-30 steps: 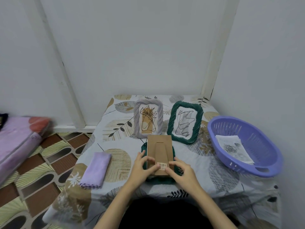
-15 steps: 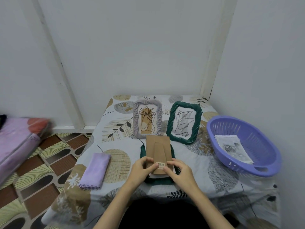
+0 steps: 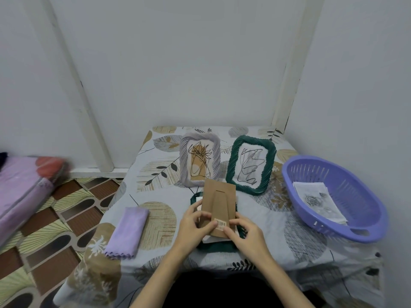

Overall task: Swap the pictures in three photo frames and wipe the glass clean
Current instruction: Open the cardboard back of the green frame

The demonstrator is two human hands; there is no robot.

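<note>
Three frames on the bench [image 3: 278, 221]: grey frame [image 3: 200, 160] and green frame [image 3: 251, 164] upright, one face-down frame [image 3: 219, 246]. Left hand [image 3: 193, 225] and right hand [image 3: 245, 235] each pinch its brown backing board [image 3: 219, 205]. One purple cloth [image 3: 127, 233]; one basket [image 3: 333, 196].

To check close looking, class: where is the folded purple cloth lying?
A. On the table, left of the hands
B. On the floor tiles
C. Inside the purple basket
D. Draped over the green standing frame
A: the purple cloth lies flat on the table, left of the left hand.
</note>
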